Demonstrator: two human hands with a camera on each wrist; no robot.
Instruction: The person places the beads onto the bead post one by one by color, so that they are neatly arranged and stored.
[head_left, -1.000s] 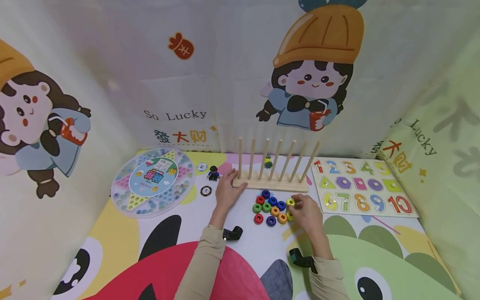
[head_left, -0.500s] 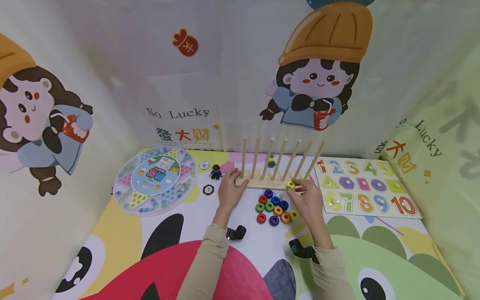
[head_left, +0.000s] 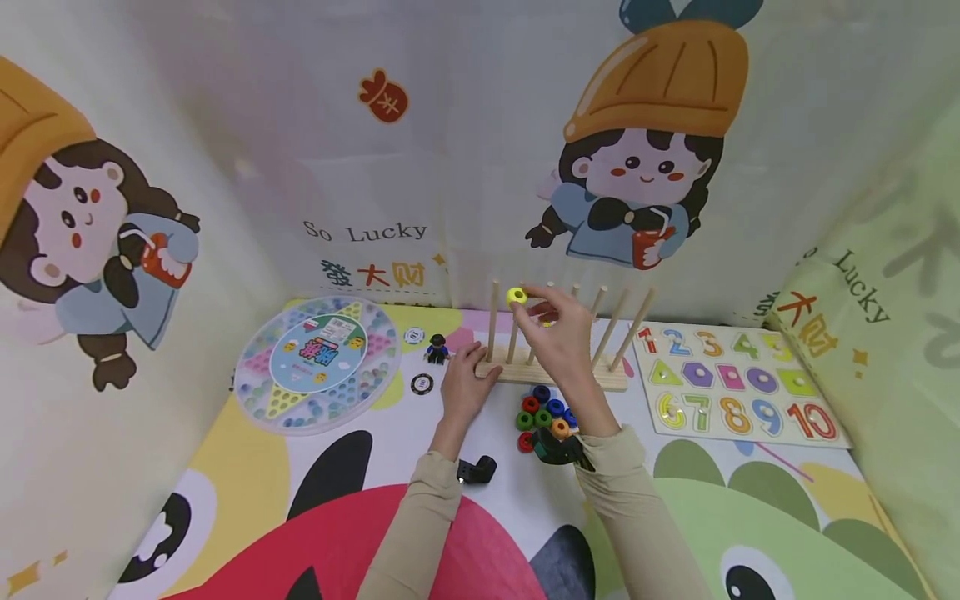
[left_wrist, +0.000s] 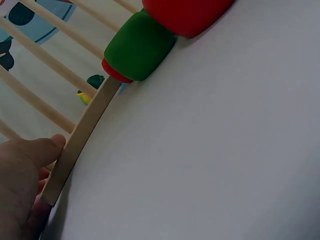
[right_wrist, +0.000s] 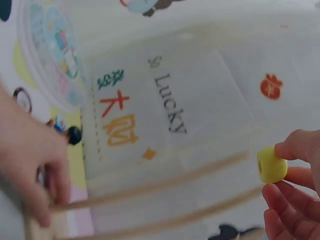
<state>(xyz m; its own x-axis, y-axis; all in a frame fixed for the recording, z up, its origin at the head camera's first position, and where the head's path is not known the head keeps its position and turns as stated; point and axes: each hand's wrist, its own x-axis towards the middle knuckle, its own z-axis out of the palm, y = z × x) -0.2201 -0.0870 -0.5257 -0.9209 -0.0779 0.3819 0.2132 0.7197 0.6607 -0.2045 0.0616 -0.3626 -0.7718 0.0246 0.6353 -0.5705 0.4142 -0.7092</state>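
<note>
- Right hand (head_left: 558, 337): fingers pinched down to the width of one yellow bead (head_left: 516, 297), nothing else held
- Yellow bead is up at peg-tip height near the second peg from the left; right wrist view shows its hole facing out, so it looks off the pegs
- Left hand (head_left: 463, 392): fingers curled round the left end of the peg rack (head_left: 517, 375), thumb at the front edge
- Risk: yellow bead slips; cause would be a small rounded piece held only at the tips; could roll away over the table (head_left: 405, 433)
- Risk: bead rim catches on a peg tip; cause would be hole and peg out of line, exact alignment cannot be told
- Risk: rack shifts or tips; cause would be a sideways push with a slack left hand
- Risk: loose beads get scattered; cause would be the right wrist dropping, as it sits over them
- Counts: 7 pegs (head_left: 492, 321), some partly behind the right hand
- Loose beads in view: 3 blue (head_left: 555, 408), 2 red (head_left: 530, 404), 2 green (head_left: 525, 421), 1 orange (head_left: 560, 428); more may be hidden
- Others: 2 chips (head_left: 422, 384), 1 figure (head_left: 437, 350), 1 round game board (head_left: 318, 360), 1 number board (head_left: 714, 417), 1 green-and-yellow toy (left_wrist: 95, 81) behind the rack, 2 wrist cameras (head_left: 482, 469)
</note>
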